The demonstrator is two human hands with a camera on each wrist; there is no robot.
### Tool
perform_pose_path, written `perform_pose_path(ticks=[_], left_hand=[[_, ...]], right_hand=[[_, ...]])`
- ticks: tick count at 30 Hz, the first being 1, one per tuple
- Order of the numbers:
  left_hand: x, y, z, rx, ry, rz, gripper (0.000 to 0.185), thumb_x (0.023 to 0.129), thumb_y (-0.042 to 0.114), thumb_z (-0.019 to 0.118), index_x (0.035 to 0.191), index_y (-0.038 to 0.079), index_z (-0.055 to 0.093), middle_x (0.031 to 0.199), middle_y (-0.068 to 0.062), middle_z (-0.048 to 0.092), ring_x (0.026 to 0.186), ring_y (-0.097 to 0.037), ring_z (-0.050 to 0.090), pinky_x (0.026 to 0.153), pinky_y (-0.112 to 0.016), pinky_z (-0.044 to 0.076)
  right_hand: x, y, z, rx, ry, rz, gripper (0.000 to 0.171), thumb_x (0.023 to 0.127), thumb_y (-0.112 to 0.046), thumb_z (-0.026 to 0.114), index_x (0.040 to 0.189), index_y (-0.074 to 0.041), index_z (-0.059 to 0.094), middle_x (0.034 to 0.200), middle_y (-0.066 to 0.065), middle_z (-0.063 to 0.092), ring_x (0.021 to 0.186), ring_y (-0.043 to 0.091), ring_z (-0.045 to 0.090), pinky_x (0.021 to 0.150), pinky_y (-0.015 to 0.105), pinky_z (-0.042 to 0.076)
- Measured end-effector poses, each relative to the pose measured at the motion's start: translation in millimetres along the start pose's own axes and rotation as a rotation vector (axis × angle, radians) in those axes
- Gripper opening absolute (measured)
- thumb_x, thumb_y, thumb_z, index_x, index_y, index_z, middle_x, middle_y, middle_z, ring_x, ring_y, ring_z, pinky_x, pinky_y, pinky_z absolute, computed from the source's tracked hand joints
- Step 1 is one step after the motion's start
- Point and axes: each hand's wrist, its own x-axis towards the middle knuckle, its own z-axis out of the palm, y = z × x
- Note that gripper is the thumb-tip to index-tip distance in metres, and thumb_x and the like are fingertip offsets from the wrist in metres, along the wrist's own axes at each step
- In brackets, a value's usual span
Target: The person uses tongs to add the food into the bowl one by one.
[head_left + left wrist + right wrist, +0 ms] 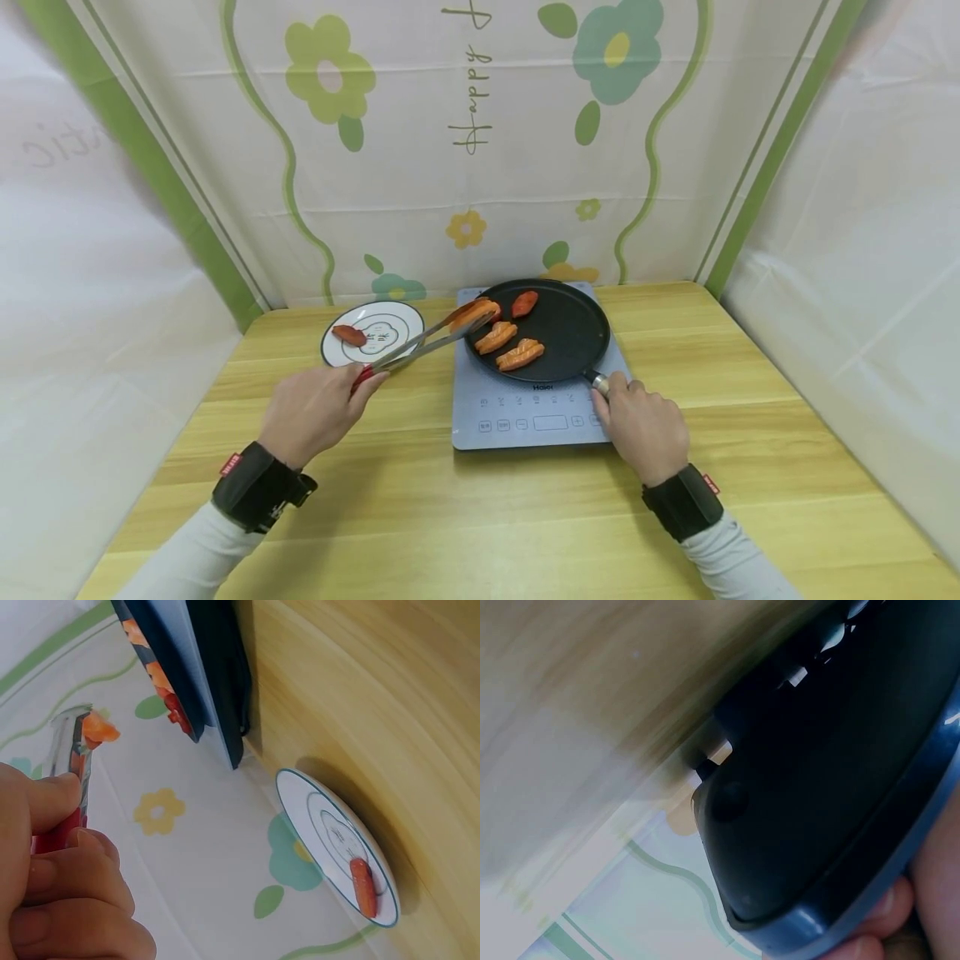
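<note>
My left hand (311,408) grips red-handled metal tongs (408,348). Between the tong tips is an orange food piece (471,314), held over the pan's left rim in the head view; the left wrist view shows this piece (99,729) too. The black frying pan (572,333) has two striped orange pieces (520,355) and a red sausage-like piece (524,303) in it, with more red partly hidden behind the tongs. My right hand (647,425) holds the pan's handle (599,382). In the right wrist view only some fingers (889,907) show, beside a dark underside.
Under the pan lies a pale blue induction cooker (487,417) with touch controls along its front. To its left, a white plate (401,318) with a dark rim bears one reddish sausage-like piece (348,335). Flower-printed cloth (465,183) walls in the wooden table (525,525).
</note>
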Motion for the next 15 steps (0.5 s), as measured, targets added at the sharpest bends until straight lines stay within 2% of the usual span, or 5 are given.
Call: perform_pose_path(ticks=[6,15], left_hand=[[8.2,9.1,2.9,0.003,-0.001,0.035,0.050,0.105,0.046,0.061,0.067,0.020,0.044,0.054,0.004,0.037,0.047,-0.014,0.039,0.046,-0.030,0.026],[19.2,27.5,5.4,-0.051,-0.052,0.022,0.053,0.106,0.052,0.058,0.066,0.020,0.043,0.056,0.006,0.033,0.045,-0.015,0.038,0.045,-0.030,0.024]], right_hand=[[-0.1,-0.2,0.5,0.009,0.006,-0.003,0.046,0.096,-0.033,0.077,0.077,-0.004,0.047,0.058,0.003,0.037,0.041,0.016,0.033,0.037,0.030,0.024],[0.1,0.8,1.9,0.006,-0.007,0.006,0.046,0.097,-0.034,0.076,0.077,-0.004,0.047,0.058,0.003,0.037,0.041,0.016,0.033,0.038,0.030,0.023]])
